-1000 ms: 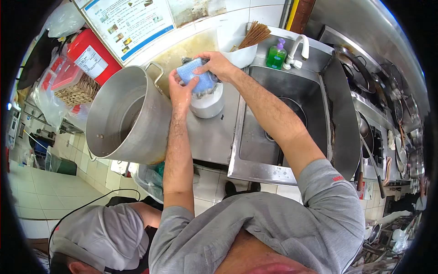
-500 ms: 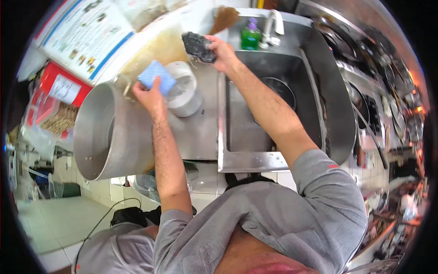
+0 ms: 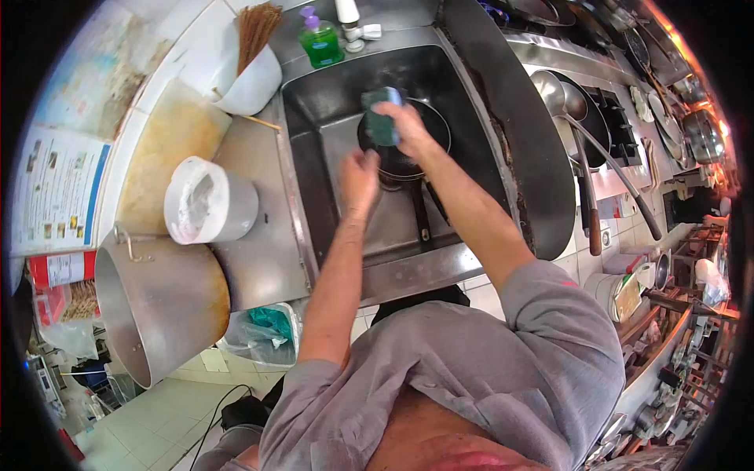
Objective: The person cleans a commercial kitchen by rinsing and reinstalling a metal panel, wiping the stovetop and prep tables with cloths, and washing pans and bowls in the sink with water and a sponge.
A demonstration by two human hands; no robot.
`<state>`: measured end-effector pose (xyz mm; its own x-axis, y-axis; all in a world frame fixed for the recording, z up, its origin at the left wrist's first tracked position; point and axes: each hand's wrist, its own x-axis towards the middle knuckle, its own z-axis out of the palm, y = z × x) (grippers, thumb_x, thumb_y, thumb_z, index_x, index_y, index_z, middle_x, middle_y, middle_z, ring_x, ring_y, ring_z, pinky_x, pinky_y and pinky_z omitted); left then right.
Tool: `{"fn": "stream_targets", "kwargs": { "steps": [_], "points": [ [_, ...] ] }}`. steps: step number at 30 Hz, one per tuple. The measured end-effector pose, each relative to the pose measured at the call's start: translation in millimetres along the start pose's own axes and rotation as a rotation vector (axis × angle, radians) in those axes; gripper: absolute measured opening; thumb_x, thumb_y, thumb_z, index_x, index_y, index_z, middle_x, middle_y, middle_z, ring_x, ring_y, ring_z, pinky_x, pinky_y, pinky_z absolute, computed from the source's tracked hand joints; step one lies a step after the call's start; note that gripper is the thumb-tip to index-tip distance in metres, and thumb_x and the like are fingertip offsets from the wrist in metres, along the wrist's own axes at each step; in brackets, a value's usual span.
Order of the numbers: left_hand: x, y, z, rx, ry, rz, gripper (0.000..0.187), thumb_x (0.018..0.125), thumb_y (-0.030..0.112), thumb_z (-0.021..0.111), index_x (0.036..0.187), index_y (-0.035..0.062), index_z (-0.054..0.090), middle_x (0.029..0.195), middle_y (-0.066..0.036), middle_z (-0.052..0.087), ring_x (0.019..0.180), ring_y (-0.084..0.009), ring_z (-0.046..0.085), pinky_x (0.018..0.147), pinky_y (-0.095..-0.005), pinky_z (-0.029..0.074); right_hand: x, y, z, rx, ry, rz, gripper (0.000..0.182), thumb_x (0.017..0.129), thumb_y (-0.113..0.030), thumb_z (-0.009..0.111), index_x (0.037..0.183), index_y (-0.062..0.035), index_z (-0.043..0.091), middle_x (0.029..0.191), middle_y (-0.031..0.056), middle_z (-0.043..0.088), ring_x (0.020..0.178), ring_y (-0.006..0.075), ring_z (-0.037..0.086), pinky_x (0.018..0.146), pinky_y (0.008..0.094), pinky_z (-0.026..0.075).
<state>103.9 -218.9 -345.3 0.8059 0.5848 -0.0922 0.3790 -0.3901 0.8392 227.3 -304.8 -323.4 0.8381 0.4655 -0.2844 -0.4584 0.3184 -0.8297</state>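
Over the sink (image 3: 330, 122), my right hand (image 3: 407, 127) grips a dark green scouring pad (image 3: 380, 118) with a light blue sponge edge beside it. Just left of it is my left hand (image 3: 360, 179), its fingers curled and blurred; whatever it may hold cannot be made out. Below both hands, a black frying pan (image 3: 433, 129) lies in the sink, its handle toward me, with another dark handle beside it.
On the left counter stand a white tub (image 3: 236, 206) and a large metal pot (image 3: 165, 298). Behind are a white container (image 3: 263, 82) with a brush and a green soap bottle (image 3: 320, 45) by the faucet (image 3: 351, 23). Ladles and a stove are at right.
Both hands have moved from above the left counter to over the sink. The blue sponge has left my left hand; blue and green now show together at my right hand. The view has turned.
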Motion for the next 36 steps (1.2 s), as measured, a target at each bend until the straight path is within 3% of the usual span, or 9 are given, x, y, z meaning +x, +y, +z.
{"fn": "stream_targets", "kwargs": {
  "steps": [2,3,5,8,11,18,27,33,36],
  "points": [
    [-15.5,-48.6,80.0,-0.109,-0.456,-0.160,0.050,0.081,0.040,0.060,0.108,-0.0015,0.054,0.098,-0.014,0.061,0.086,-0.0269,0.057,0.076,-0.0394,0.045,-7.5,1.9,-64.5,0.093,0.047,0.026,0.033,0.073,-0.019,0.064,0.100,-0.0015,0.055,0.086,0.0086,0.059,0.074,0.0199,0.060,0.063,0.0351,0.052],
    [-23.2,-46.9,101.2,-0.103,-0.760,-0.530,0.051,0.081,0.039,0.060,0.112,-0.0008,0.052,0.095,-0.015,0.060,0.085,-0.0286,0.057,0.070,-0.0437,0.046,-21.1,-2.3,-79.6,0.090,0.159,-0.015,0.035,0.073,-0.019,0.064,0.102,-0.0027,0.054,0.087,0.0091,0.058,0.075,0.0202,0.060,0.063,0.0361,0.053],
    [-40.3,-71.5,160.4,-0.321,-0.860,-0.722,0.045,0.082,0.036,0.060,0.107,-0.0002,0.052,0.089,-0.013,0.056,0.078,-0.0285,0.056,0.064,-0.0455,0.047,-39.6,-1.6,-116.3,0.060,0.252,0.017,0.036,0.073,-0.020,0.064,0.104,-0.0034,0.053,0.087,0.0094,0.058,0.075,0.0208,0.060,0.064,0.0362,0.053],
    [-44.8,-19.4,178.9,-0.562,-0.649,-0.900,0.034,0.082,0.026,0.058,0.101,-0.0020,0.056,0.080,-0.015,0.059,0.067,-0.0278,0.059,0.057,-0.0405,0.048,-66.1,1.0,-150.0,0.149,0.233,0.097,0.038,0.072,-0.014,0.063,0.105,-0.0026,0.050,0.086,0.0082,0.057,0.070,0.0214,0.060,0.064,0.0370,0.053],
    [-34.0,-96.5,240.6,-0.871,-0.414,-0.945,0.020,0.083,0.020,0.056,0.086,0.0006,0.055,0.067,-0.011,0.053,0.055,-0.0266,0.053,0.050,-0.0397,0.046,-89.1,3.4,-163.6,0.220,0.189,0.179,0.035,0.072,-0.012,0.060,0.104,-0.0021,0.051,0.082,0.0080,0.057,0.069,0.0221,0.060,0.062,0.0380,0.053],
    [-17.4,-32.9,153.5,-1.633,-0.716,-0.904,0.023,0.082,0.013,0.056,0.063,0.0121,0.044,0.050,0.006,0.042,0.039,-0.0034,0.039,0.039,-0.0185,0.037,-104.1,9.1,-141.9,0.119,0.312,0.070,0.048,0.067,-0.004,0.061,0.112,-0.0046,0.044,0.096,0.0098,0.054,0.081,0.0212,0.058,0.068,0.0348,0.051],
    [-46.8,-25.3,50.7,-1.027,-0.703,-1.154,0.028,0.079,0.007,0.052,0.057,0.0137,0.037,0.044,0.004,0.038,0.035,-0.0082,0.035,0.034,-0.0230,0.033,-78.9,43.2,-160.4,-0.074,0.326,-0.062,0.056,0.066,-0.004,0.065,0.117,-0.0035,0.044,0.105,0.0105,0.054,0.093,0.0203,0.055,0.079,0.0326,0.045],
    [-93.3,-23.5,-23.0,-0.408,-0.519,-0.633,0.016,0.070,0.003,0.058,0.061,0.0056,0.045,0.049,-0.003,0.045,0.038,-0.0124,0.043,0.034,-0.0278,0.037,-77.5,50.2,-98.1,-0.282,0.282,-0.026,0.061,0.073,-0.006,0.066,0.127,-0.0043,0.038,0.111,0.0120,0.052,0.100,0.0213,0.052,0.084,0.0339,0.044],
    [-118.2,-17.4,-52.5,-0.328,-0.478,-0.620,0.017,0.068,0.002,0.060,0.066,0.0058,0.044,0.049,-0.003,0.044,0.037,-0.0116,0.042,0.034,-0.0285,0.037,-66.8,63.0,-54.1,0.284,-0.196,0.195,0.059,0.078,-0.018,0.064,0.129,-0.0065,0.037,0.116,0.0123,0.050,0.104,0.0235,0.052,0.086,0.0351,0.043]
  ]
}}
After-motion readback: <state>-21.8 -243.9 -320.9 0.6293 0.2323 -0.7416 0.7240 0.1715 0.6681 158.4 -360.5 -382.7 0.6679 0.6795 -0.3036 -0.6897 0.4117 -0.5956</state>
